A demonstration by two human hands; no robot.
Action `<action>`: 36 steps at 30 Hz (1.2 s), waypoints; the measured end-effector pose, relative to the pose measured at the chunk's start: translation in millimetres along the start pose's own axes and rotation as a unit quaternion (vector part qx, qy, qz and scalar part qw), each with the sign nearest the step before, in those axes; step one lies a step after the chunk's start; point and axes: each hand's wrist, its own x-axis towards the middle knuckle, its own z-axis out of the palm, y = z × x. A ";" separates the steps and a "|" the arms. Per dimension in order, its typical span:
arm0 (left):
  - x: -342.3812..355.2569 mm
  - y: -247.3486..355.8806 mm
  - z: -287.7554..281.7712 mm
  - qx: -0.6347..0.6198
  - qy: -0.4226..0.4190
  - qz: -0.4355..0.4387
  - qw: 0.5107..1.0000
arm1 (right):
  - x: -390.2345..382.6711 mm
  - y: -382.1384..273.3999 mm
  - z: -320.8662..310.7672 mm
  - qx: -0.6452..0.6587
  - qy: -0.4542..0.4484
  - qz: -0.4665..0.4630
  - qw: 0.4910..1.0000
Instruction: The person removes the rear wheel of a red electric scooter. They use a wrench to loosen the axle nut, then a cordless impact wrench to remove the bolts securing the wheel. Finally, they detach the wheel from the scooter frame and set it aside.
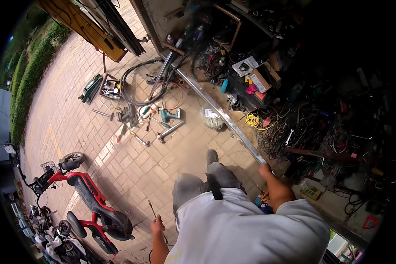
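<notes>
My left hand [157, 225] is low at the left of my body, its fingers closed round a thin, long rod-like tool [152, 208] that points up and away; its exact kind is too small to make out. At the right, my right hand [265, 170] grips the near end of a long, shiny metal tube [226, 116]. The tube slants from that hand toward the far left, along the edge of the paving. A round, translucent plastic-wrapped bundle [212, 118] with a white label lies beside the tube's middle.
Ahead on the bricks lie a teal power drill [170, 115], a hammer [139, 139], a black hose coil [124, 83] and a toolbox [110, 86]. Cluttered cables and a yellow cord [252, 119] fill the right side. A red electric scooter [90, 193] stands at left.
</notes>
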 end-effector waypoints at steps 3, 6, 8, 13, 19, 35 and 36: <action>-2.8 49.3 20.6 -0.030 -0.005 -0.003 1.000 | 30.7 -50.7 -23.8 0.062 -0.047 -0.035 0.996; 15.1 101.3 38.6 -0.026 -0.009 -0.029 0.999 | 54.6 -142.5 -50.9 0.180 -0.134 -0.070 0.972; 36.0 135.8 43.2 -0.044 -0.044 -0.004 0.998 | 67.4 -204.0 -67.0 0.245 -0.139 -0.080 0.956; 95.9 240.0 43.9 -0.002 -0.075 0.016 0.997 | 101.8 -330.5 -119.4 0.276 -0.131 -0.129 0.943; 126.1 346.1 32.4 -0.005 -0.053 0.052 0.997 | 212.8 -445.1 -200.0 0.417 -0.010 -0.104 0.903; 79.5 357.5 45.9 0.160 0.018 -0.142 0.977 | 692.9 -480.1 -264.3 0.206 0.265 -0.194 0.922; 79.2 359.8 51.8 0.154 0.017 -0.149 0.977 | 707.2 -477.6 -264.5 0.198 0.255 -0.188 0.928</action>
